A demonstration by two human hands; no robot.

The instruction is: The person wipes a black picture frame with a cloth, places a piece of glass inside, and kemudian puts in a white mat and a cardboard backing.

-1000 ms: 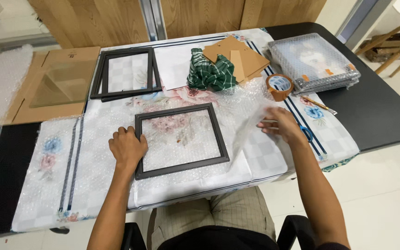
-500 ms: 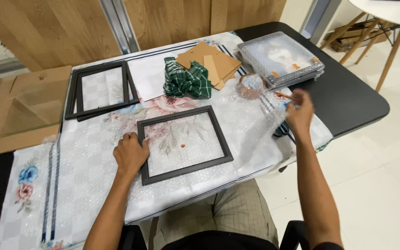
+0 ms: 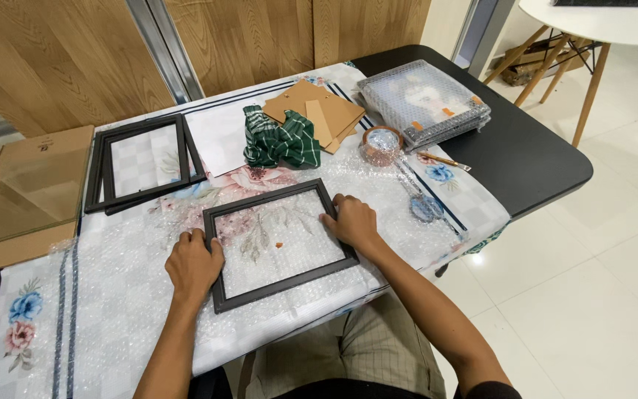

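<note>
A black empty picture frame (image 3: 269, 202) lies flat on a sheet of bubble wrap (image 3: 134, 295) spread over the table. My left hand (image 3: 193, 264) rests on the frame's left edge, fingers curled over it. On the right edge sits my right hand (image 3: 351, 222), gripping that side. Through the frame's opening the bubble wrap and a floral cloth show.
Two more black frames (image 3: 142, 159) are stacked at the back left beside glass panes on cardboard (image 3: 31, 188). A green checked cloth (image 3: 282, 140), brown backing boards (image 3: 319, 111), a tape roll (image 3: 381, 144), a pen (image 3: 444, 159) and a bubble-wrapped stack (image 3: 422, 100) lie behind. The table edge is at right.
My right hand has come back from the right side of the table and now grips the frame's right edge. The left hand stays on the left edge. The view has shifted.
</note>
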